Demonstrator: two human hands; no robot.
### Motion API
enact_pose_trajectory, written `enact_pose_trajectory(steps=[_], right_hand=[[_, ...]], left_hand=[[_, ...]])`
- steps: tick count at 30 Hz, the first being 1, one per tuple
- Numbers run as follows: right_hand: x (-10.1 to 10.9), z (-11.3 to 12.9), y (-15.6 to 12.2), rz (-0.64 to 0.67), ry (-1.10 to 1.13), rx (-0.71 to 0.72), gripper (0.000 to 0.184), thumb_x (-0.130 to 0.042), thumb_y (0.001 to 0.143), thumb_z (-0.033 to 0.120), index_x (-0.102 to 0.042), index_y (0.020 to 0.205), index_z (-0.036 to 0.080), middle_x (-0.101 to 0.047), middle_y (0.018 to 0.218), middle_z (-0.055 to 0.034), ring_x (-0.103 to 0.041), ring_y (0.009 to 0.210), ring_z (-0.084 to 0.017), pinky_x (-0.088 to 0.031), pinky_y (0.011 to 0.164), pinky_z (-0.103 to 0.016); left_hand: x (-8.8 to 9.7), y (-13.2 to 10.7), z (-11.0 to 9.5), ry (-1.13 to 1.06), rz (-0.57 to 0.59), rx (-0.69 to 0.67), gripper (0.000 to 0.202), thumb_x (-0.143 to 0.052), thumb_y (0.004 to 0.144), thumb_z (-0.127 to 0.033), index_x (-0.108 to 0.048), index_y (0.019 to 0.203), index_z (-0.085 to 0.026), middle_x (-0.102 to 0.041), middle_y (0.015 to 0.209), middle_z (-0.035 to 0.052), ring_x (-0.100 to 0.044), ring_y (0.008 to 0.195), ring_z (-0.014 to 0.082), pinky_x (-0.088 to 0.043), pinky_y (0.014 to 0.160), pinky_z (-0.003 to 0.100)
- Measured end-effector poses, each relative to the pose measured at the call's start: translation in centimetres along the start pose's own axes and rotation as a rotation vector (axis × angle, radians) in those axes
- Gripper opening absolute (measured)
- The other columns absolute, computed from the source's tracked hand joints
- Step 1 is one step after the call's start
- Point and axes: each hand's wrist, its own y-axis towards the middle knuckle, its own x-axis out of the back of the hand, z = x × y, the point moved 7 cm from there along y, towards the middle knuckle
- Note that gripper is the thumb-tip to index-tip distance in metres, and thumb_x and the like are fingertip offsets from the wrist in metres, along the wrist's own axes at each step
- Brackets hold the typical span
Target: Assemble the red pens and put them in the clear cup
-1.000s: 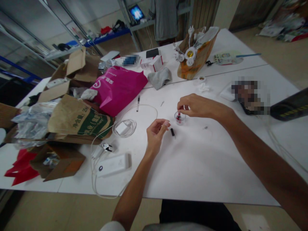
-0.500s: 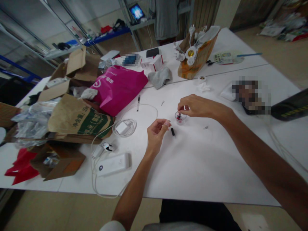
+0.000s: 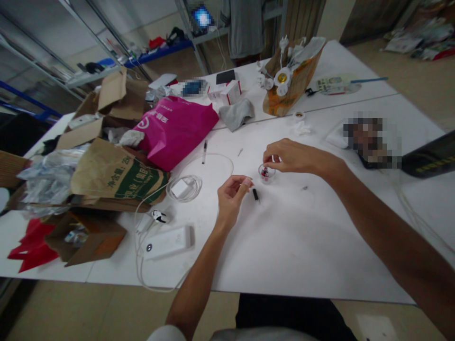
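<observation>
My right hand reaches over a small clear cup with red and dark bits in it, on the white table. Its fingertips are pinched together right above the cup's rim, and I cannot make out what they hold. My left hand hovers just left of the cup with thumb and forefinger pinched on something tiny that I cannot name. A small black piece lies on the table between the two hands.
A white cable and white power bank lie to the left. Beyond them are a brown paper bag, a pink bag and cardboard boxes. A bag of white lamp parts stands at the back. A pen lies nearby.
My right hand's fingers have lowered a red piece into the cup and stay pinched at its rim. My left hand has barely moved.
</observation>
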Motion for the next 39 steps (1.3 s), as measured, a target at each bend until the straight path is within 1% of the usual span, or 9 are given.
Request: enact_pose_trajectory(steps=[14, 19, 22, 25, 28, 30, 34, 37, 39], right_hand=[[0.5, 0.3, -0.2, -0.005, 0.035, 0.006, 0.021, -0.069, 0.098, 0.032, -0.086, 0.096, 0.020, -0.083, 0.095, -0.0074, -0.070, 0.083, -0.021, -0.045, 0.079, -0.033], [1.2, 0.2, -0.4, -0.038, 0.041, 0.003, 0.021, -0.066, 0.096, 0.026, -0.086, 0.097, 0.020, -0.083, 0.096, -0.0073, -0.070, 0.083, -0.021, -0.045, 0.079, -0.033], [2.3, 0.0, -0.8, -0.109, 0.046, -0.006, 0.020, -0.067, 0.096, 0.028, -0.085, 0.100, 0.019, -0.083, 0.097, -0.0080, -0.069, 0.083, -0.021, -0.045, 0.080, -0.034], [3.9, 0.0, -1.8, -0.251, 0.069, -0.019, 0.022, -0.068, 0.100, 0.035, -0.084, 0.101, 0.020, -0.082, 0.099, -0.0091, -0.069, 0.085, -0.022, -0.046, 0.082, -0.036], [5.1, -0.3, -3.7, -0.391, 0.086, -0.052, 0.026, -0.066, 0.104, 0.043, -0.081, 0.102, 0.023, -0.082, 0.100, -0.0092, -0.068, 0.086, -0.024, -0.048, 0.084, -0.038], [5.3, -0.8, -5.5, -0.452, 0.096, -0.096, 0.027, -0.064, 0.106, 0.047, -0.078, 0.102, 0.024, -0.081, 0.102, -0.0094, -0.068, 0.086, -0.025, -0.050, 0.084, -0.040], [3.4, -2.9, -9.6, -0.503, 0.149, -0.242, 0.028, -0.061, 0.106, 0.051, -0.074, 0.103, 0.026, -0.081, 0.098, -0.0091, -0.069, 0.084, -0.026, -0.053, 0.083, -0.042], [0.6, -4.8, -12.7, -0.533, 0.241, -0.373, 0.032, -0.062, 0.104, 0.057, -0.072, 0.102, 0.027, -0.079, 0.087, -0.0070, -0.071, 0.077, -0.026, -0.055, 0.079, -0.043], [-1.5, -5.9, -14.5, -0.577, 0.319, -0.443, 0.036, -0.063, 0.102, 0.063, -0.070, 0.100, 0.029, -0.079, 0.089, -0.0075, -0.073, 0.077, -0.027, -0.057, 0.079, -0.043]], left_hand=[[0.0, 0.0, 0.2, -0.004, 0.012, 0.001, 0.031, -0.089, 0.097, -0.050, -0.082, 0.099, -0.020, -0.079, 0.091, 0.0054, -0.072, 0.084, 0.0162, -0.058, 0.079, 0.030], [0.1, 0.1, 0.1, 0.001, -0.002, -0.004, 0.032, -0.090, 0.096, -0.050, -0.083, 0.098, -0.020, -0.079, 0.091, 0.0055, -0.072, 0.084, 0.0162, -0.058, 0.079, 0.030], [0.4, 0.3, 0.0, 0.018, -0.022, -0.011, 0.033, -0.090, 0.095, -0.052, -0.083, 0.098, -0.020, -0.079, 0.090, 0.0052, -0.072, 0.082, 0.0163, -0.058, 0.078, 0.030], [0.8, 0.6, 0.1, 0.029, -0.043, -0.018, 0.035, -0.091, 0.094, -0.053, -0.083, 0.098, -0.020, -0.079, 0.089, 0.0048, -0.071, 0.080, 0.0157, -0.056, 0.077, 0.030], [1.3, 0.9, 0.4, 0.050, -0.056, -0.022, 0.035, -0.091, 0.094, -0.053, -0.082, 0.098, -0.019, -0.079, 0.089, 0.0048, -0.072, 0.081, 0.0156, -0.056, 0.077, 0.029], [1.5, 1.1, 0.4, 0.087, -0.048, -0.042, 0.035, -0.089, 0.096, -0.053, -0.082, 0.099, -0.019, -0.079, 0.091, 0.0052, -0.072, 0.084, 0.0163, -0.056, 0.079, 0.030], [1.6, 1.3, -0.3, 0.306, 0.011, -0.176, 0.030, -0.084, 0.101, -0.050, -0.082, 0.102, -0.021, -0.081, 0.099, 0.0065, -0.074, 0.093, 0.0192, -0.056, 0.085, 0.032], [1.5, 1.3, -1.2, 0.521, 0.099, -0.341, 0.024, -0.081, 0.103, -0.045, -0.081, 0.112, -0.022, -0.081, 0.101, 0.0075, -0.073, 0.096, 0.0222, -0.055, 0.089, 0.037], [1.4, 1.3, -1.3, 0.654, 0.172, -0.436, 0.023, -0.080, 0.104, -0.042, -0.079, 0.117, -0.023, -0.080, 0.106, 0.0096, -0.073, 0.102, 0.0258, -0.055, 0.095, 0.042]])
